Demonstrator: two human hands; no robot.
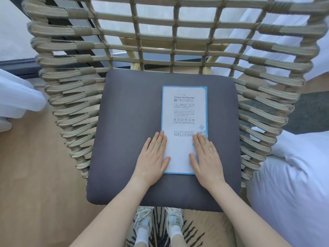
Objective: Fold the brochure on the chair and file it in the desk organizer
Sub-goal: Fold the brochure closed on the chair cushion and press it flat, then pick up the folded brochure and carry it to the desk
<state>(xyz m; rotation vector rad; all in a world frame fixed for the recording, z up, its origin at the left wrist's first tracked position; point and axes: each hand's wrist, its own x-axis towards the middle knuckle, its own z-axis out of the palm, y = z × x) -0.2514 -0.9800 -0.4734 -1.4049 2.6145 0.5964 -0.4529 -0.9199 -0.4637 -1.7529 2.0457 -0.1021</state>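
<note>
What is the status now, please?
Both hands flat: left hand, right hand on brochure. Brochure on cushion. Nothing in way.

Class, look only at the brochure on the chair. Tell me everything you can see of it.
The brochure is a tall white paper sheet with a light blue border and small blue squares near its right edge. It reads "Hilton Garden Inn PROMISE", "Guest Service Directory" and "WELCOME". It lies flat on the dark grey seat cushion, right of centre. The left hand and right hand rest palm-down on its lower edges, fingers flat.
</note>
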